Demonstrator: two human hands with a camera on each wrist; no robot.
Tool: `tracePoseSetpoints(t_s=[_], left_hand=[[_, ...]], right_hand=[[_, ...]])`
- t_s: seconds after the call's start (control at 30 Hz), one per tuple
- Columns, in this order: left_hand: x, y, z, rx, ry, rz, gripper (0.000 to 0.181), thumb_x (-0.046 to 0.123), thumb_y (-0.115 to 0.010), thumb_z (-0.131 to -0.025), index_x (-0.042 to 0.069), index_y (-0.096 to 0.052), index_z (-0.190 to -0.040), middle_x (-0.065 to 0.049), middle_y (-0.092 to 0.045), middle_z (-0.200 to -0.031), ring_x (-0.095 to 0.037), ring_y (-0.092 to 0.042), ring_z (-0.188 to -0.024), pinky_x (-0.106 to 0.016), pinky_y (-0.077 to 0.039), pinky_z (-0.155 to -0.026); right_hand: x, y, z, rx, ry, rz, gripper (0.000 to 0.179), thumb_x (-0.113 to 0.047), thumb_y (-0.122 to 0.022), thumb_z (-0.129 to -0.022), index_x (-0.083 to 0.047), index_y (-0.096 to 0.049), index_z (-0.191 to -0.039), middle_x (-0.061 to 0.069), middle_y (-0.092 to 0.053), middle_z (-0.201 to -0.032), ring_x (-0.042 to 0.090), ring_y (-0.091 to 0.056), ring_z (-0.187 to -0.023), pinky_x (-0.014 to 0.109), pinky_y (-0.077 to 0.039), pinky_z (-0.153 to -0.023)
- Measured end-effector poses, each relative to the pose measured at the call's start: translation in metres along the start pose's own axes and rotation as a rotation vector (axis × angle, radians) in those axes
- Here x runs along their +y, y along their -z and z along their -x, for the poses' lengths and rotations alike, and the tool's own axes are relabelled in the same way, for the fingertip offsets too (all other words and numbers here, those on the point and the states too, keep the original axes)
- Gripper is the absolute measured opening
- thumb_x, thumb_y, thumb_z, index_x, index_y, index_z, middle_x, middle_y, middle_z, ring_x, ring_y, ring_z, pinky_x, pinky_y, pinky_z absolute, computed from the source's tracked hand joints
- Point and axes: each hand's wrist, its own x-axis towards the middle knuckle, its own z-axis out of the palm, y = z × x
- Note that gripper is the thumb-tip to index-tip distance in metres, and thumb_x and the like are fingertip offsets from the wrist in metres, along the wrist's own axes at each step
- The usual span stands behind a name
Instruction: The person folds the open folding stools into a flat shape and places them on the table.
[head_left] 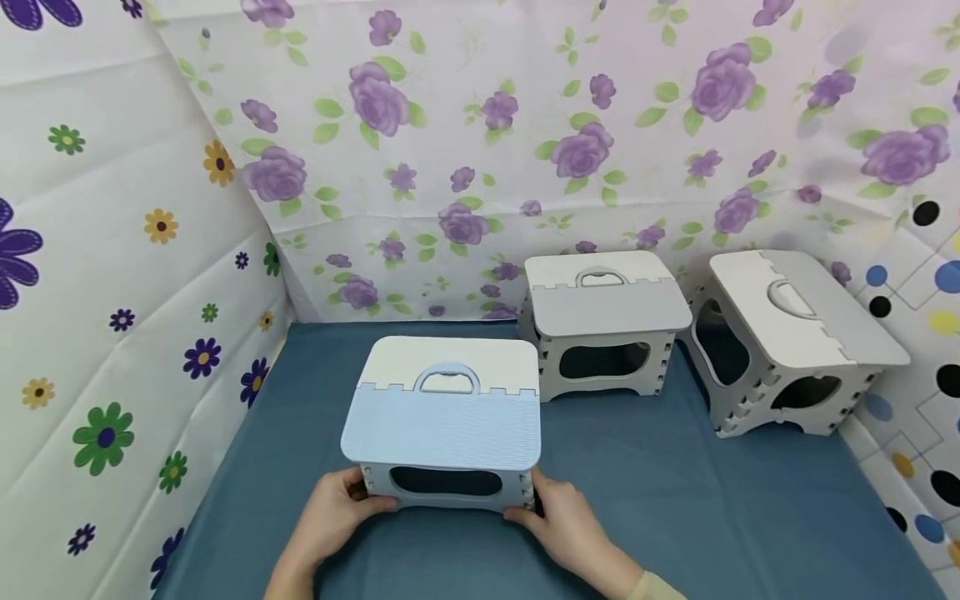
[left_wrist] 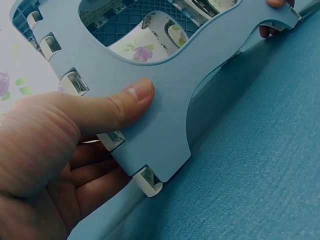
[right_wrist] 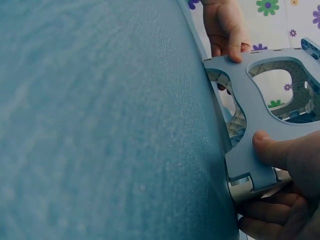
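A folding step stool [head_left: 450, 425] with a light blue and white top stands unfolded and upright in front of me. My left hand [head_left: 330, 512] grips its lower left front corner, thumb on the blue front panel [left_wrist: 165, 97] and fingers behind the leg. At the lower right corner my right hand [head_left: 566, 521] holds the stool the same way, its thumb [right_wrist: 272, 150] pressed on the front panel. A carry handle [head_left: 447, 377] lies flat in the top. Whether the feet fully touch the table, I cannot tell.
Two more unfolded step stools, one white and grey [head_left: 607, 308] and one turned at an angle [head_left: 806, 317], stand at the back right. Blue cloth [head_left: 637, 500] covers the table. Flowered sheets [head_left: 465, 167] hang behind and at the left; a dotted one [head_left: 915, 333] hangs right.
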Motion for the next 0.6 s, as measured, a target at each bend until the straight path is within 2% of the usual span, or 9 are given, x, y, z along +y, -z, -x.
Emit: tracePoseSetpoints(t_s=[0.27,0.6], left_hand=[[-0.0024,0.0002,-0.0001,-0.022,-0.034,0.015,0.040,0.013,-0.093,-0.084,0.002,-0.078,-0.119,-0.011,-0.079,-0.112,-0.018,-0.076,-0.097,-0.031,-0.061,-0.078],[-0.0014,0.0015,0.0008,-0.016,-0.025,0.025,0.042,0.013,-0.094,-0.084,0.002,-0.078,-0.121,-0.012,-0.079,-0.114,-0.019,-0.076,-0.099,-0.031,-0.061,-0.079]], right_hand=[[0.0004,-0.0007,0.0005,0.001,-0.006,-0.004,0.064,-0.038,-0.081,-0.098,-0.014,-0.056,-0.152,0.002,-0.078,-0.121,0.014,-0.074,-0.104,0.031,-0.060,-0.077],[-0.0024,0.0000,-0.0009,-0.007,0.001,0.003,0.063,-0.037,-0.083,-0.096,-0.014,-0.058,-0.150,0.003,-0.079,-0.116,0.013,-0.075,-0.099,0.030,-0.059,-0.072]])
